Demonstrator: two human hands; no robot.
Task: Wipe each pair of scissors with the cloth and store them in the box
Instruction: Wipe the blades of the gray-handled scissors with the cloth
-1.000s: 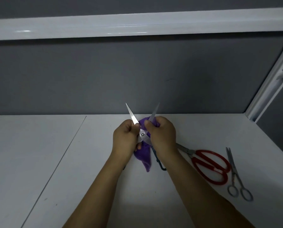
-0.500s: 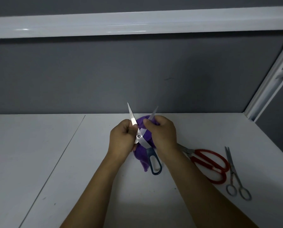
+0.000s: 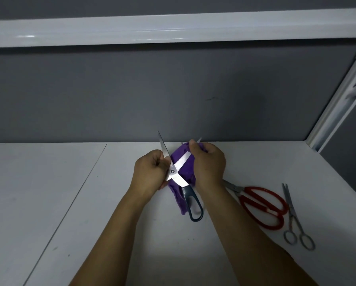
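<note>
Three pairs of scissors in view, only one off the table: the blue-handled scissors, held just above it near the middle, blades spread in a wide V, tips pointing up and away. Left hand closed in a fist round the base of one blade and, presumably, the hidden second loop. Right hand pinching the purple cloth round the other blade, up near the tip.

Probably light and dead rigid, but slick steel on a loose pivot, so liable to swing shut on a finger. Safer taken by the plastic loops, or by the flat of a blade through the cloth, never the edge. Cloth soft and floppy, drooping behind the free loop.

Looks-wise: bright silver blades, dark teal handles. Red-handled scissors and small all-metal scissors lying off to the right, side by side, maybe touching. No box in sight.
</note>
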